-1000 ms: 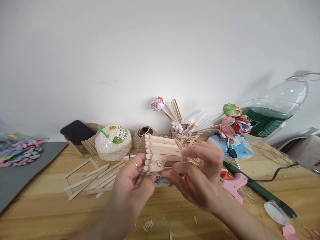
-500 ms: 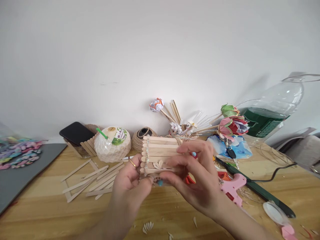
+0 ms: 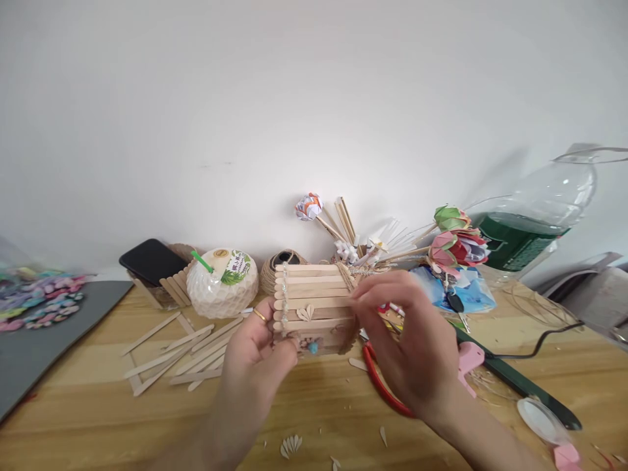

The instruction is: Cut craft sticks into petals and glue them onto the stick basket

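Note:
A small box built of flat wooden craft sticks (image 3: 314, 297) is held above a wooden table (image 3: 88, 418). A string of clear beads runs down its left edge, and a tiny petal shape and a blue bead sit on its front. My left hand (image 3: 258, 356), with a gold ring on one finger, grips the box from the lower left. My right hand (image 3: 409, 340) pinches the box's right edge with thumb and fingertips.
Loose craft sticks (image 3: 181, 353) lie at the left. Behind stand a coconut drink (image 3: 222, 281), a twine ball (image 3: 283, 263), a black phone (image 3: 152, 260), paper flowers (image 3: 456, 243) and a big plastic bottle (image 3: 534, 216). Red pliers (image 3: 385, 386), a pink glue gun (image 3: 468, 363) and its cord lie right.
The stick box has turned and shifted a little left in my hands. My right hand slid off its front to its right edge, uncovering the red pliers on the table.

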Motion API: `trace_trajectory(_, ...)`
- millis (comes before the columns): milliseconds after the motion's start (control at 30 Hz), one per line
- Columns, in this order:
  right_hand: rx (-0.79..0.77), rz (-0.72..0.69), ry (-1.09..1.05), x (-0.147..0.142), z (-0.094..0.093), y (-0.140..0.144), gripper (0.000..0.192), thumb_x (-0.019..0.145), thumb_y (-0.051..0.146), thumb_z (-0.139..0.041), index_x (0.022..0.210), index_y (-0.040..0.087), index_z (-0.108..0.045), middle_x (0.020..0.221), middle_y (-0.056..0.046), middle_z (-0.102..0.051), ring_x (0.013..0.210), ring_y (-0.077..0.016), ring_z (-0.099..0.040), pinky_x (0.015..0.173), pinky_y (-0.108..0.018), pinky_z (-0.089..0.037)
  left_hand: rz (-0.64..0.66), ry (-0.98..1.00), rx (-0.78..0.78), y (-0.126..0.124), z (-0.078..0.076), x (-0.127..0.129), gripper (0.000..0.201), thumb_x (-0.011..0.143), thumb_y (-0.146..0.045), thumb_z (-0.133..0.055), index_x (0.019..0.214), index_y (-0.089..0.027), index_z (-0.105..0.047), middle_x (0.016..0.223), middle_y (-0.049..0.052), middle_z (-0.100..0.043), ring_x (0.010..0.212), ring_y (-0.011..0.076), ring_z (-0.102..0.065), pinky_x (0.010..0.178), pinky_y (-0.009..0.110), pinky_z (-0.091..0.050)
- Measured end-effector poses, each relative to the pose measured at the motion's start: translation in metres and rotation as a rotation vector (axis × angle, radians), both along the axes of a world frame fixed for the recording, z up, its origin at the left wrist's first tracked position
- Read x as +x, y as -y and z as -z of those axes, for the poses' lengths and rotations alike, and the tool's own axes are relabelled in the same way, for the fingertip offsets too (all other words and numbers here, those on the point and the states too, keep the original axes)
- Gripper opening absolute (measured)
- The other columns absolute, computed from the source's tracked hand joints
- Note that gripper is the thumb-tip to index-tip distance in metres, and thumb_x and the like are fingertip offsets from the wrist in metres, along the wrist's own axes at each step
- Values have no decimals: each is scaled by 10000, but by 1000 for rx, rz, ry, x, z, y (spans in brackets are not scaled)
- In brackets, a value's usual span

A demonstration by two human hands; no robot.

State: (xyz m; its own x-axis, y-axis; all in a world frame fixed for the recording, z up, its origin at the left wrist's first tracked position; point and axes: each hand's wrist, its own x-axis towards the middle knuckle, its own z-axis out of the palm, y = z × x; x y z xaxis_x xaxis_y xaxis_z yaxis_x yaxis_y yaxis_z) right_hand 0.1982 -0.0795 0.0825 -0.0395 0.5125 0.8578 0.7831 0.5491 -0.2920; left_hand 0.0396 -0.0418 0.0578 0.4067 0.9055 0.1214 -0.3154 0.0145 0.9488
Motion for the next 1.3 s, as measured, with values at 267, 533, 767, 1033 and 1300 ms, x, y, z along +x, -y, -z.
trace_trajectory(267,-34,-11,303,-5,4,7,123,845,57,-531,911,130,-606,775,-55,-639,648,-162,-465,585,-304,-392,-13,-15,17,5,-4,1,285,782,-93,-526,1025,-235,-574,953,-23,-666,783,114,-575,566,172,-421)
trace_trajectory(533,-122,-30,305,-6,5,6,154,871,58,-474,911,117,-611,766,-63,-622,656,-168,-449,577,-306,-371,-61,-108,-1,6,-8,2,327,713,-85,-539,1012,-203,-594,891,-2,-674,629,112,-534,498,184,-402)
trace_trajectory(767,-150,-72,242,-9,8,3,125,862,41,-492,857,112,-594,755,-65,-600,668,-164,-453,604,-297,-391,-65,-153,-1,6,-10,3,332,683,-76,-528,980,-208,-600,883,-13,-678,617,112,-531,492,183,-407)
trace_trajectory(1033,-186,-62,250,-13,7,2,155,871,44,-454,780,158,-508,735,-39,-543,663,-163,-404,598,-299,-366,-85,-174,33,8,-8,1,286,673,-84,-549,931,-190,-611,864,6,-684,681,143,-587,559,206,-445)
trace_trajectory(1300,-163,-91,76,-10,7,0,190,865,22,-405,798,195,-444,777,-26,-496,717,-157,-460,617,-279,-428,-30,-175,-7,3,-14,1,356,705,-121,-544,1049,-202,-585,913,21,-691,719,160,-617,508,196,-427)
